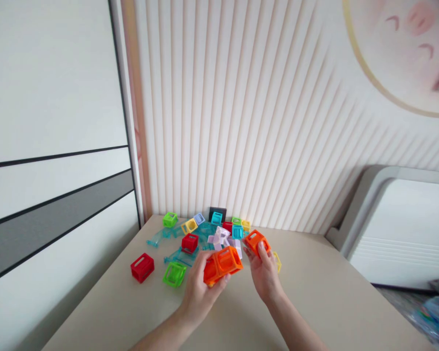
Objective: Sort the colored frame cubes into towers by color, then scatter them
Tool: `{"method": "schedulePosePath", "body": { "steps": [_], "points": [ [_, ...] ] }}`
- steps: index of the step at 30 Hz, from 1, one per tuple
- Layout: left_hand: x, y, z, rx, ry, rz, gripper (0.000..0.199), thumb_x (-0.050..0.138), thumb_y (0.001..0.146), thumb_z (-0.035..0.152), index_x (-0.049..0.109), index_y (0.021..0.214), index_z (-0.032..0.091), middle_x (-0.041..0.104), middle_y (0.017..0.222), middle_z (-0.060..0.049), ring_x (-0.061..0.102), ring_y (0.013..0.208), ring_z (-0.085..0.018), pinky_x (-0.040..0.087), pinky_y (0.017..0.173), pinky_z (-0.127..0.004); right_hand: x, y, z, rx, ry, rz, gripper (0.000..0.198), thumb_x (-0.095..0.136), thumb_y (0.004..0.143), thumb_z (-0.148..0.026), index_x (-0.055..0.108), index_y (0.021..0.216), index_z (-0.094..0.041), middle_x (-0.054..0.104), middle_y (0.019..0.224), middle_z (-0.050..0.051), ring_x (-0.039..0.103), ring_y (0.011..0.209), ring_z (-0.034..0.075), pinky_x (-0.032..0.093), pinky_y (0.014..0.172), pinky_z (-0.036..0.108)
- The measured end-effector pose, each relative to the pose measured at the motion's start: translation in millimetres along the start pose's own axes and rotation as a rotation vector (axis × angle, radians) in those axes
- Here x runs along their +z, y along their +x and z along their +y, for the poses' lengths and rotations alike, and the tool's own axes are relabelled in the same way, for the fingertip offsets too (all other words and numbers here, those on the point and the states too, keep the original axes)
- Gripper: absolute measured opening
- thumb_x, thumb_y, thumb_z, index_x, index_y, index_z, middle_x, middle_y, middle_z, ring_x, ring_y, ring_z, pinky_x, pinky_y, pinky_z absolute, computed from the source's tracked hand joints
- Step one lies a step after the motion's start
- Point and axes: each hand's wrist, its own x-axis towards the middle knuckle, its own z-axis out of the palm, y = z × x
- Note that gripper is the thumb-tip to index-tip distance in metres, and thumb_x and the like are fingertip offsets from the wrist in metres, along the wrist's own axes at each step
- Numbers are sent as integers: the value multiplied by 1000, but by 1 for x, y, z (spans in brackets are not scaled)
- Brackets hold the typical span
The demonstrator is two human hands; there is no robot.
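My left hand [201, 282] is closed around joined orange frame-like toy blocks [228, 260], raised over the front of the table. To its right, my right hand [264, 273] grips one more orange block [256, 241] between thumb and fingers. A gap separates the two held pieces. Behind my hands lie pale lilac pieces [221, 238] and a teal block [237, 231]. A yellow block [277, 261] shows partly behind my right hand. Left of my left hand are a green block [174, 274] and a red block [142, 267].
On the table [307, 302] lie translucent teal pieces [205, 231], another red block [189, 243], a yellow block [189, 225] and a green block [170, 219]. A small black object [218, 212] leans by the ribbed wall [227, 107]. A white cabinet [58, 87] borders the left side.
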Motion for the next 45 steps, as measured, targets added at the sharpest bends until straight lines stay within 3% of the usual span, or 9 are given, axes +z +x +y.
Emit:
{"method": "schedulePosePath", "body": {
  "steps": [4,10,17,22,26,30,37,45],
  "points": [
    [-3,1,2,33,36,-61,35,72,87,40,58,114,24,69,101,-3,69,90,-22,56,79,-31,-11,-16,1,-7,60,14,34,85,74,-51,75,96,-26,76,98,2,72,98,24,55,90,38],
    [-2,0,5,91,87,-137,38,75,85,43,58,114,25,68,99,-3,68,88,-21,55,78,-30,-5,-36,-6,-7,111,-82,43,86,73,-51,69,107,-29,74,103,2,70,97,24,56,90,39],
    [1,-4,6,87,103,-190,36,75,85,40,59,113,24,68,99,-4,68,88,-22,54,77,-30,3,-57,-8,30,121,-194,49,87,73,-50,62,111,-32,71,98,0,68,85,21,57,77,33],
    [1,-4,9,76,94,-149,37,76,84,43,59,112,24,69,96,-2,68,85,-21,55,75,-30,2,-56,-6,-6,92,-215,52,89,71,-47,62,113,-32,70,99,-1,66,86,18,55,79,28],
    [2,-3,9,46,74,-112,36,75,85,42,58,113,25,69,97,-2,68,85,-21,55,75,-30,-3,-54,0,12,-28,-300,48,87,73,-51,68,111,-28,73,111,5,67,97,24,55,88,36],
    [2,-4,8,28,61,-103,36,75,85,41,58,113,25,69,98,-1,69,87,-21,55,76,-30,-10,-52,7,30,-137,-370,43,82,76,-55,73,104,-24,76,101,8,69,91,27,56,84,39],
    [1,-6,7,-82,-11,-131,35,72,87,44,58,112,25,70,99,-2,69,88,-22,54,78,-32,-13,-51,4,39,-184,-398,42,80,80,-53,74,110,-24,77,107,9,69,100,30,54,92,44],
    [1,-7,6,-95,-33,-161,36,72,86,45,58,110,24,70,96,-3,68,85,-23,53,77,-33,-16,-54,6,48,-183,-374,38,79,82,-53,74,106,-24,78,104,9,70,92,27,55,89,43]
  ]
}}
